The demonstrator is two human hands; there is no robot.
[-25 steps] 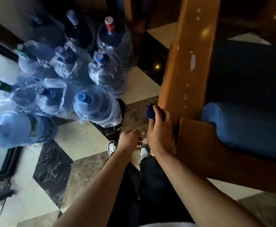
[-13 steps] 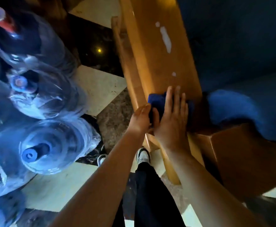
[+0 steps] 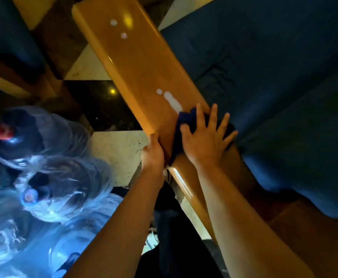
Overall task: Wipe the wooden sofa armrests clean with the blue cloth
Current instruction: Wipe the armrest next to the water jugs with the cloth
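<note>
A long polished wooden armrest [image 3: 136, 63] runs from the top centre down to my hands, with white smears [image 3: 172, 101] on its top. The dark blue cloth [image 3: 179, 133] lies flat on the armrest's near part. My right hand [image 3: 206, 139] presses on the cloth with fingers spread and straight. My left hand [image 3: 153, 151] rests against the armrest's left edge beside the cloth, thumb up along the wood; its fingers are hidden below the edge.
Blue sofa cushions [image 3: 274, 77] fill the right side. Several large plastic-wrapped water bottles [image 3: 50, 177] crowd the tiled floor [image 3: 116, 149] at left. My dark trouser leg and shoe show between my arms.
My right hand has slid the cloth farther up the armrest towards the white smears. My left hand followed along the edge. The camera moved closer over the armrest.
</note>
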